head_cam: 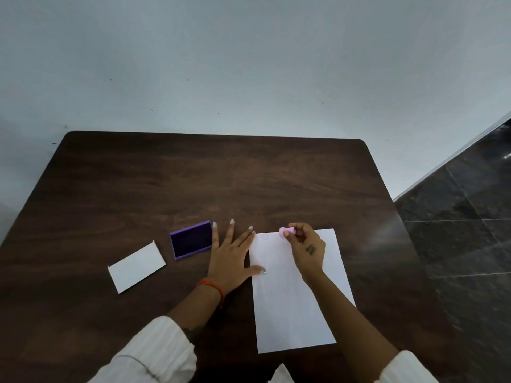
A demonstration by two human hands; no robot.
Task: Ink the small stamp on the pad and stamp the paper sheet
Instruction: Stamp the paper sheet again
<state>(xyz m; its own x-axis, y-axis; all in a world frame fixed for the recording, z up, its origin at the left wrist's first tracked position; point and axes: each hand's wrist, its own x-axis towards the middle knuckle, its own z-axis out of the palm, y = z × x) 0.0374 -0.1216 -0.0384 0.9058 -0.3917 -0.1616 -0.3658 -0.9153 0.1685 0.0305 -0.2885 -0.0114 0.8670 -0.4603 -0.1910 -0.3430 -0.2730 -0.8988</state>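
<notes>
A white paper sheet [293,308] lies on the dark wooden table [193,183], right of centre. My right hand [308,248] pinches a small pink stamp [286,232] over the sheet's top edge, tilted on its side. Two faint round marks show near the sheet's top left corner. My left hand [231,252] rests flat with fingers spread, its thumb on the sheet's left edge. The open purple ink pad [190,241] sits just left of my left hand, its little finger close to the pad's right side.
A white rectangular lid or card [137,266] lies left of the ink pad. The table's far edge meets a pale wall. Dark tiled floor [464,217] shows to the right of the table.
</notes>
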